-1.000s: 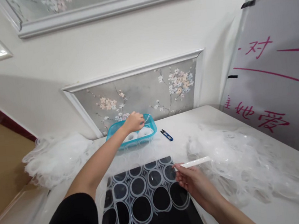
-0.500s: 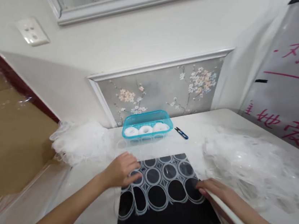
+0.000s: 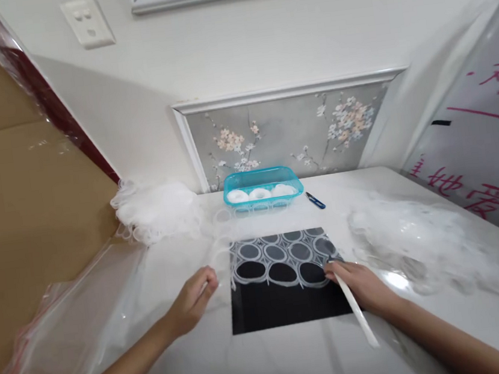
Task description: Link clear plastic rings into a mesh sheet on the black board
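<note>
A black sheet (image 3: pixel 287 310) lies flat on the white table, under a translucent web of white rings (image 3: pixel 282 274) in rows. My right hand (image 3: pixel 356 283) rests at the sheet's right edge. Its fingers are wrapped round a flat white stick (image 3: pixel 358 313), which slants down toward me, and its fingertips are at the outermost ring. Left of the black sheet is my left hand (image 3: pixel 195 300), closed with the fingertips pinched together. Whatever may be between those fingers is too small or hidden to make out.
Behind the sheet stands a blue plastic basket (image 3: pixel 261 176) holding white rolls. Thread snips (image 3: pixel 315 201) lie to its right. White ring-like pieces are heaped at back left (image 3: pixel 161 210), with a translucent pile (image 3: pixel 419 239) at right. Cardboard (image 3: pixel 12 180) borders the left.
The view has shifted. My left hand has moved off the rings to the left of the black sheet, and its fingers have closed. My right hand still holds the white stick at the right edge.
</note>
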Demonstrator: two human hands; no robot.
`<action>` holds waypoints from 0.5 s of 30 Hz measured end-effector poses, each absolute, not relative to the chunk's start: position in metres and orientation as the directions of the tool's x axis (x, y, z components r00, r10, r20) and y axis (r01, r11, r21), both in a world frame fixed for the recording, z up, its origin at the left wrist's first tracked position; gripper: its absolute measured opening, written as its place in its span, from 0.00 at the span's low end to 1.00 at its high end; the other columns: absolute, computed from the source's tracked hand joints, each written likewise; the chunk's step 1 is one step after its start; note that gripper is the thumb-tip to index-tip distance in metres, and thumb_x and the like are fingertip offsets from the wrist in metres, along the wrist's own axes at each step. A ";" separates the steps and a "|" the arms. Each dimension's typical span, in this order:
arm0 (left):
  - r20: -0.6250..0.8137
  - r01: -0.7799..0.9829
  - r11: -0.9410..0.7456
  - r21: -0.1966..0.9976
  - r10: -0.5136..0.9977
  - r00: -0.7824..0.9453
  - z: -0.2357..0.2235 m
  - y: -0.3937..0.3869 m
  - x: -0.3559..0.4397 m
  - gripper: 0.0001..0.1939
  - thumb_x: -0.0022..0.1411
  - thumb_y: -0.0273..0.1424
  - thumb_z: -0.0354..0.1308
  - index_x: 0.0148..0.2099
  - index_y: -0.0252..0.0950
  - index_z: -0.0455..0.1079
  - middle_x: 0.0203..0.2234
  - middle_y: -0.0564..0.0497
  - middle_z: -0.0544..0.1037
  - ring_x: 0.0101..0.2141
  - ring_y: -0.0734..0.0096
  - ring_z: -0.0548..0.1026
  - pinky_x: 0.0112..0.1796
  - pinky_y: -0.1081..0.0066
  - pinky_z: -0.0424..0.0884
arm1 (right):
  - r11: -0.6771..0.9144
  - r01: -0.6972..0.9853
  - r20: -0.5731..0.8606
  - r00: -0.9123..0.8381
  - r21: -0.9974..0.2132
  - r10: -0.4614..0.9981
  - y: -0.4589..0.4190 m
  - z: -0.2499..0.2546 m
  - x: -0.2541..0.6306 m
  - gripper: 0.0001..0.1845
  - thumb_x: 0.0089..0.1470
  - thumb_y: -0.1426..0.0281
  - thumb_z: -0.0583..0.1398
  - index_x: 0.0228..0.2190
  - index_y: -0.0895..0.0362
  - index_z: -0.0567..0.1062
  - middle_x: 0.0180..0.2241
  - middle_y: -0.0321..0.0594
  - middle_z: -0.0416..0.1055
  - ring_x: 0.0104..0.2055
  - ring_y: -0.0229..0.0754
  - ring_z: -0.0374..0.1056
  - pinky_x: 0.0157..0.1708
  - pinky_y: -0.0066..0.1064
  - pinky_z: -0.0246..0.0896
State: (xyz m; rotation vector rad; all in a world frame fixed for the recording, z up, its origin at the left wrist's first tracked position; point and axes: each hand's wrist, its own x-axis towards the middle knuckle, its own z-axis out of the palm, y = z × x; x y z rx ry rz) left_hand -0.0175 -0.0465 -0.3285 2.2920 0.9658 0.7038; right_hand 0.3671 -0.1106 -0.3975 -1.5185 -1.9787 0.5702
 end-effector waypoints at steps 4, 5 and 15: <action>0.260 0.495 -0.568 0.657 0.788 0.558 -0.320 -0.044 -0.023 0.12 0.69 0.35 0.41 0.31 0.39 0.57 0.25 0.53 0.64 0.27 0.72 0.64 0.31 0.72 0.65 | 0.044 0.664 0.056 -0.003 -0.746 0.998 -0.105 -0.383 0.376 0.12 0.53 0.58 0.57 0.32 0.50 0.76 0.22 0.37 0.71 0.24 0.43 0.65 0.28 0.31 0.53; 0.272 0.495 -0.593 0.636 0.772 0.575 -0.322 -0.046 -0.024 0.12 0.68 0.35 0.42 0.32 0.39 0.58 0.25 0.52 0.65 0.28 0.71 0.65 0.32 0.72 0.65 | 0.010 0.670 0.064 0.055 -0.743 0.996 -0.105 -0.375 0.382 0.13 0.53 0.57 0.56 0.32 0.51 0.75 0.21 0.37 0.70 0.23 0.43 0.64 0.28 0.32 0.54; 0.397 0.293 -0.813 0.504 0.519 0.757 -0.345 -0.080 -0.018 0.08 0.67 0.27 0.47 0.34 0.36 0.61 0.26 0.51 0.68 0.30 0.71 0.65 0.35 0.68 0.64 | -0.045 0.856 0.159 0.147 -0.515 0.976 -0.122 -0.329 0.397 0.25 0.61 0.52 0.44 0.43 0.52 0.72 0.20 0.36 0.67 0.21 0.39 0.64 0.24 0.29 0.58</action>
